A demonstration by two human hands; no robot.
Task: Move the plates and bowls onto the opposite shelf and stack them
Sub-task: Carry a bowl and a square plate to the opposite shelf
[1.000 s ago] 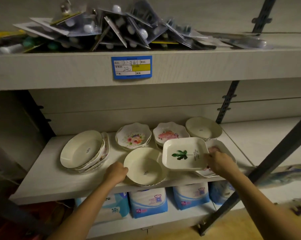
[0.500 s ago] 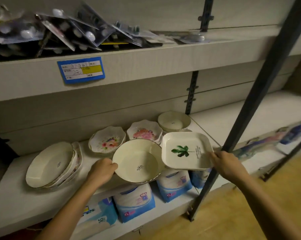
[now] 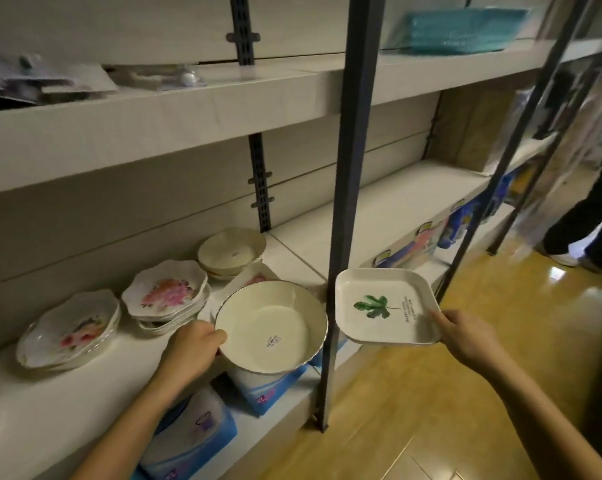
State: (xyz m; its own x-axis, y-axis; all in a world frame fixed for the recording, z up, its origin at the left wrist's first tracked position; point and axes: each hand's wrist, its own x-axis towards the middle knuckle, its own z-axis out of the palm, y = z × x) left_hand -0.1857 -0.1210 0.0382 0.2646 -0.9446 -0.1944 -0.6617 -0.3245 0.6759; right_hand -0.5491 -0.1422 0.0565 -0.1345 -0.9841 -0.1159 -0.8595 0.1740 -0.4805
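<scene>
— Where's the bowl?
— My left hand (image 3: 192, 348) grips the round bowl (image 3: 270, 327) by its rim, above the shelf (image 3: 50, 410) edge. My right hand (image 3: 465, 336) pinches the square leaf plate (image 3: 384, 304) over the floor (image 3: 431, 410).

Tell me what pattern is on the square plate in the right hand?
A green leaf with small dark lettering on the white square plate, seen in the head view.

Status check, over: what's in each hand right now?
Left hand grips round bowl. Right hand holds square leaf plate. Dark shelf post stands between them.
</scene>
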